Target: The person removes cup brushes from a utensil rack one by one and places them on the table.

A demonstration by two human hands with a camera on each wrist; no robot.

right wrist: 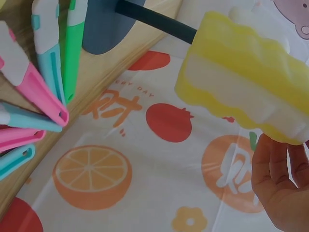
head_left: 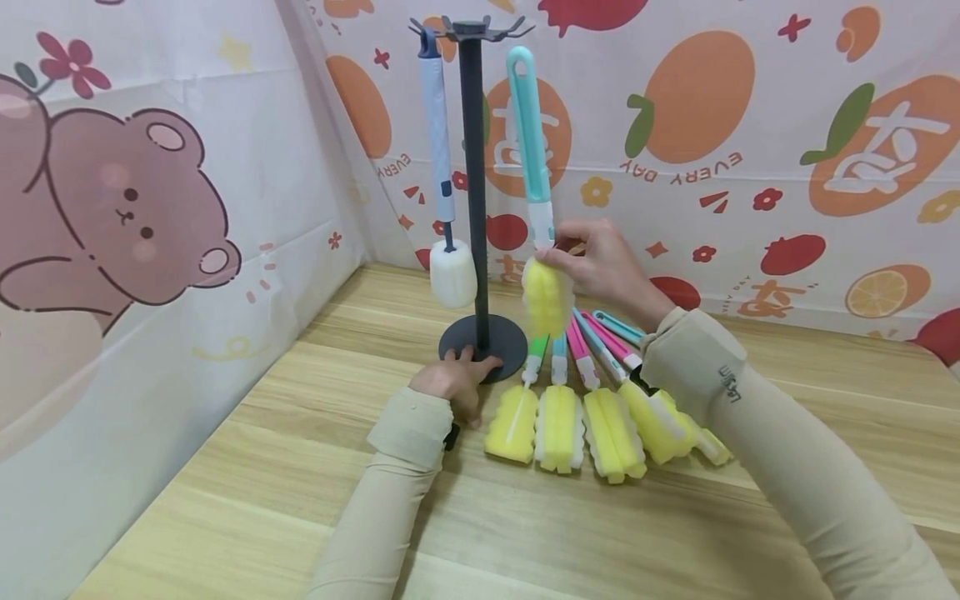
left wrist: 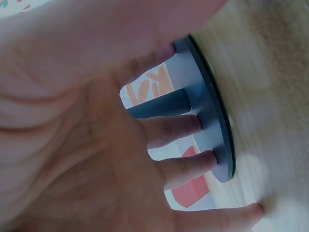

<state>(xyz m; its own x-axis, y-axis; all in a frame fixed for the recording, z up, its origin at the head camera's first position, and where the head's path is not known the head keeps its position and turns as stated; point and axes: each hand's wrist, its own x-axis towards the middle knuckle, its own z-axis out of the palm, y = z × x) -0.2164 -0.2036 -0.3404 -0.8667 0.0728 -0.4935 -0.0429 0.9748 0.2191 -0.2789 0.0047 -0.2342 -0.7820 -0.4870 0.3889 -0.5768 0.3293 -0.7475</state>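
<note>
My right hand (head_left: 600, 258) pinches a teal-handled sponge brush (head_left: 531, 125) where its handle meets the yellow sponge head; the brush stands upright in the air, handle loop up, right of the stand's pole. In the right wrist view its yellow and white sponge (right wrist: 241, 77) fills the upper right. The fingers of my left hand (head_left: 450, 382) are spread, pressing on the round base (head_left: 504, 333) of a dark hanging stand (head_left: 474, 167); in the left wrist view several fingertips touch the base (left wrist: 212, 125) and one touches the table. A blue-handled brush with a white sponge (head_left: 452, 275) hangs from the stand's left hook.
Several yellow sponge brushes (head_left: 558, 429) with green, blue, pink and teal handles lie fanned on the wooden table (head_left: 300, 433), right of the base. Behind stands a printed cloth backdrop (head_left: 795, 192). The stand's top carries several hooks (head_left: 510, 33).
</note>
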